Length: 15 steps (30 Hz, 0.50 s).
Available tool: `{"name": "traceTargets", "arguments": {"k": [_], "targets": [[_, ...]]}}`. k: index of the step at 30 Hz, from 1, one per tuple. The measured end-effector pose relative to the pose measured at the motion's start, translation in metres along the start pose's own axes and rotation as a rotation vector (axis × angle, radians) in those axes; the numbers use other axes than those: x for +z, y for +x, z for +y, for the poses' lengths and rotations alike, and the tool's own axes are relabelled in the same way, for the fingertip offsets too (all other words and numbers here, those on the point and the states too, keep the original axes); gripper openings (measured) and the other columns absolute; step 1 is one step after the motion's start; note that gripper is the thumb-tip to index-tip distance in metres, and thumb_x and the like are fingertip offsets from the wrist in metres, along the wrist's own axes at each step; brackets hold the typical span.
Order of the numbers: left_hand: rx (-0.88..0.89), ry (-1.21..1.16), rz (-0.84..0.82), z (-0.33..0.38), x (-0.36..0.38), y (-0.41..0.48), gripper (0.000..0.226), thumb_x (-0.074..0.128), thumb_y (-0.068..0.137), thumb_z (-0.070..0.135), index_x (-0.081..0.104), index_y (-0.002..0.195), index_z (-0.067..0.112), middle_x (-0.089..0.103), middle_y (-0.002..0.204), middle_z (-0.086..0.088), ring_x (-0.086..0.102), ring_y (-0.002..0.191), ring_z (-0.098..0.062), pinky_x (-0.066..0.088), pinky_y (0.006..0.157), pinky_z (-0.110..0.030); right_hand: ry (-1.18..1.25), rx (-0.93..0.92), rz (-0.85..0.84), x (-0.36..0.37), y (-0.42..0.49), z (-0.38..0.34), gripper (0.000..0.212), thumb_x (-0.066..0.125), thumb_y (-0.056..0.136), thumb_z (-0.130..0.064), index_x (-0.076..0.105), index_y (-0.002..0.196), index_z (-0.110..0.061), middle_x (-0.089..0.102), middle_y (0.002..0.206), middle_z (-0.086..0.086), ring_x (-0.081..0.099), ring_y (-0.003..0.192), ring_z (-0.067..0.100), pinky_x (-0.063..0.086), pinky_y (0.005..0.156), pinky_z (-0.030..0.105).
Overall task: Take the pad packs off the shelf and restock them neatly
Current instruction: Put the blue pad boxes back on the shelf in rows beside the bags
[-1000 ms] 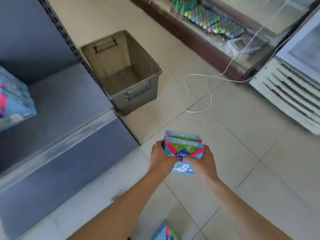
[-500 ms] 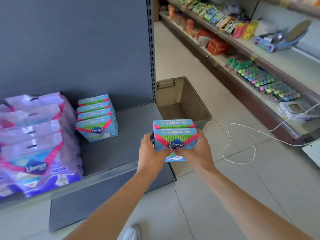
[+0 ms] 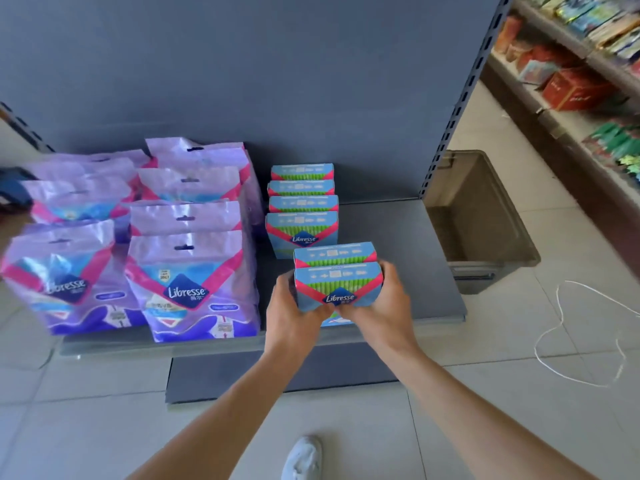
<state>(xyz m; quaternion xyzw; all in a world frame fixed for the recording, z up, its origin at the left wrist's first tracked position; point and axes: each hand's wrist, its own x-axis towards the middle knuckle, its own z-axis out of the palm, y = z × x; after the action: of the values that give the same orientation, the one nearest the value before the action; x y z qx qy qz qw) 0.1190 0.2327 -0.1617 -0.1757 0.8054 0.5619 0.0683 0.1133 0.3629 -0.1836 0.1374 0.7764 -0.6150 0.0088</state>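
Two blue Libresse pad boxes (image 3: 337, 280), one behind the other, are held between my hands over the front of the grey shelf (image 3: 433, 271). My left hand (image 3: 292, 315) grips their left side and my right hand (image 3: 382, 306) grips their right side. Just behind them a row of several matching blue boxes (image 3: 302, 209) stands on the shelf. Left of that row stand several purple Libresse pad bags (image 3: 190, 237) in stacked rows.
A grey plastic bin (image 3: 485, 244) sits on the tiled floor right of the shelf upright. A white cord (image 3: 581, 327) loops on the floor. Another shelf with snacks (image 3: 588, 81) runs along the right. My white shoe (image 3: 301, 459) shows below.
I have carried the two boxes from above the floor by the bin leftward to the shelf front. The view has swung left, bringing the purple bags and blue box row into sight.
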Motion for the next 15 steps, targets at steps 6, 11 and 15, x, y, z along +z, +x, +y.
{"name": "traceTargets", "arguments": {"k": [6, 11, 15], "targets": [[-0.032, 0.015, -0.003, -0.011, -0.007, 0.018, 0.061, 0.080, 0.070, 0.010, 0.047, 0.121, 0.022, 0.062, 0.110, 0.008, 0.059, 0.095, -0.009, 0.045, 0.066, -0.013, -0.001, -0.019, 0.023, 0.021, 0.008, 0.005, 0.079, 0.092, 0.053, -0.008, 0.051, 0.119, -0.021, 0.066, 0.107, -0.012, 0.063, 0.093, -0.007, 0.052, 0.073, 0.009], [-0.035, 0.223, 0.107, -0.020, -0.002, 0.018, 0.054, 0.072, 0.078, 0.009, 0.042, 0.123, 0.009, 0.050, 0.123, -0.006, 0.048, 0.119, -0.026, 0.045, 0.094, -0.036, -0.026, -0.077, 0.043, 0.037, 0.017, 0.004, 0.081, 0.093, 0.052, -0.015, 0.051, 0.120, -0.025, 0.066, 0.109, -0.013, 0.063, 0.098, -0.001, 0.054, 0.079, 0.017], [-0.074, 0.292, 0.082, -0.023, 0.004, -0.001, 0.062, 0.062, 0.082, 0.004, 0.032, 0.136, 0.004, 0.038, 0.130, -0.008, 0.038, 0.126, -0.027, 0.036, 0.098, -0.029, -0.044, -0.108, 0.077, 0.054, 0.030, -0.001, 0.074, 0.092, 0.055, -0.016, 0.052, 0.117, -0.021, 0.066, 0.107, -0.008, 0.062, 0.093, -0.003, 0.048, 0.071, 0.007]]}}
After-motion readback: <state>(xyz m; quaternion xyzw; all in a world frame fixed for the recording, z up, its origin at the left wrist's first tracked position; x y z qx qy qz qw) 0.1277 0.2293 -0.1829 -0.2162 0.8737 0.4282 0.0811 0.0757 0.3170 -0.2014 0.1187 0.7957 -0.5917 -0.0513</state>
